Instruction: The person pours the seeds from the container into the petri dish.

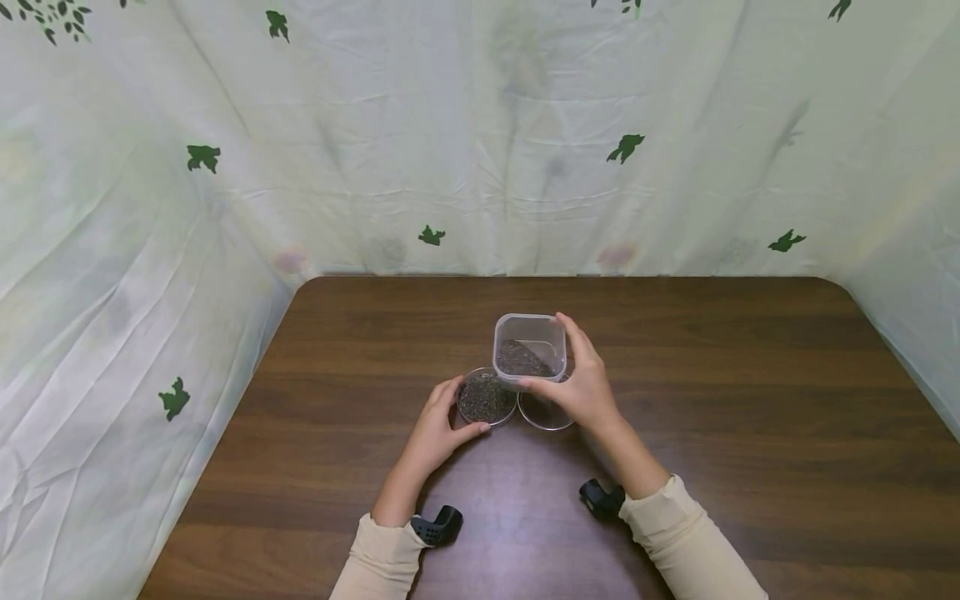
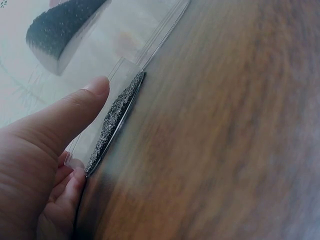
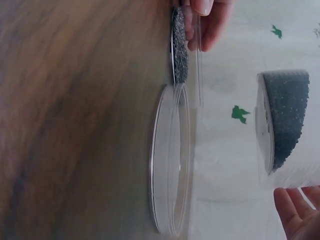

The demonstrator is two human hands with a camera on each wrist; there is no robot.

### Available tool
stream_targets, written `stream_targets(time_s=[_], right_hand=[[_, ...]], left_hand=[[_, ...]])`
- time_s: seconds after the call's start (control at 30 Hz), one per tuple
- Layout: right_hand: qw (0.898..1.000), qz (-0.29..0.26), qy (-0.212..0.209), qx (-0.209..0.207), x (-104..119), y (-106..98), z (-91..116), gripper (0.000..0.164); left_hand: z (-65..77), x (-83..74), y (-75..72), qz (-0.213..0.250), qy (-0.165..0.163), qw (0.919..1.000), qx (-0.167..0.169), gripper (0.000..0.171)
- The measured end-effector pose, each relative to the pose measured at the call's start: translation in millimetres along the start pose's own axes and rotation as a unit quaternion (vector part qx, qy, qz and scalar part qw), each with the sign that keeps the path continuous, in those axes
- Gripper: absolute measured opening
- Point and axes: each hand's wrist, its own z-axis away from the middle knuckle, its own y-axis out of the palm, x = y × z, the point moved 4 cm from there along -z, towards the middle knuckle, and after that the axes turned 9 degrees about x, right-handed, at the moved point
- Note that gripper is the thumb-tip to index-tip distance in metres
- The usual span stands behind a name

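Observation:
My left hand [image 1: 433, 433] grips a round clear petri dish [image 1: 501, 421] by its sides, thumb in front and fingers behind. Dark grey granules [image 1: 483, 402] lie in this dish, which stands on the table. With thumb and fingers spread across it, my right hand [image 1: 587, 390] holds up a square clear plastic container [image 1: 525, 328]. More of the dark granules [image 3: 286, 115] sit heaped in one side of the container, seen through its wall in the right wrist view. Under the container, a second petri dish [image 3: 164, 165] touches the first; no granules show in it.
The brown wooden table [image 1: 735, 400] reaches to a pale curtain [image 1: 480, 167] with green bird shapes, at the back and sides. A dark wrist device [image 1: 438, 527] is on the left wrist, and another device [image 1: 602, 500] on the right.

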Motion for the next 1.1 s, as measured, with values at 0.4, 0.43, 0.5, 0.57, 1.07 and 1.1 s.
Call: stream_targets(time_s=[0.4, 0.43, 0.5, 0.57, 1.07, 1.1], right_hand=[[0.999, -0.013, 0.017, -0.027, 6.5, -23.2, 7.4, 0.093], [0.999, -0.015, 0.015, -0.030, 10.5, -26.1, 8.3, 0.091], [0.999, -0.015, 0.016, -0.035, 18.7, -31.3, 10.2, 0.089], [0.999, -0.007, 0.022, -0.039, 25.6, -36.1, 11.9, 0.087], [0.994, 0.018, 0.054, -0.091, -29.5, -61.6, 25.2, 0.090], [0.994, 0.019, 0.053, -0.094, -33.2, -63.3, 26.2, 0.091]], left_hand=[[0.2, 0.2, 0.3, 0.000, -0.007, 1.0000, 0.001, 0.082], [0.1, 0.1, 0.3, 0.000, -0.007, 1.0000, 0.000, 0.082], [-0.1, 0.2, 0.3, -0.001, -0.005, 1.0000, 0.000, 0.082], [-0.2, 0.2, 0.3, -0.002, -0.004, 1.0000, 0.000, 0.082], [0.4, -2.6, -1.1, -0.003, -0.003, 1.0000, -0.001, 0.081], [0.6, -2.8, -1.3, -0.003, -0.005, 1.0000, -0.001, 0.081]])
